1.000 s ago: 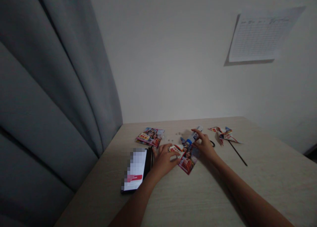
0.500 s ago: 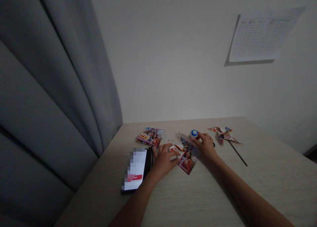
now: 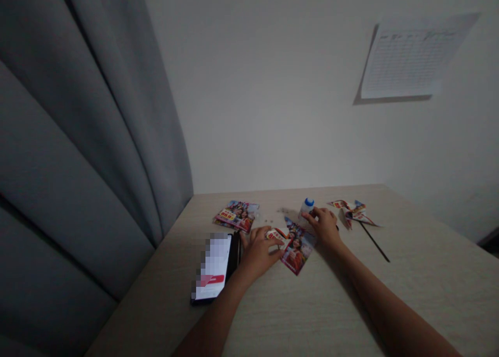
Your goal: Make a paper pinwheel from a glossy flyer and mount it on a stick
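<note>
My right hand (image 3: 326, 226) is closed around a small clear bottle with a blue cap (image 3: 307, 209), which stands upright, cap up, at the far corner of a printed sheet. That colourful paper sheet (image 3: 297, 253) lies on the table with its left corner folded inward, showing a white, red and yellow flap (image 3: 277, 234). Over the flap rests my left hand (image 3: 259, 249), its fingers spread and its fingertips touching the paper. A finished paper pinwheel (image 3: 354, 211) on a black stick lies to the right of my right hand.
A stack of printed sheets (image 3: 237, 214) lies at the back left. Closer in is a phone (image 3: 212, 268) with a lit screen, beside dark sticks (image 3: 236, 247). Tiny pale pieces (image 3: 268, 221) lie behind my left hand. A grey curtain (image 3: 117, 113) borders the table's left side.
The bottle has tipped from leaning with its cap toward me to upright, and my right hand has turned slightly with it. My left hand and the sheet have stayed put.
</note>
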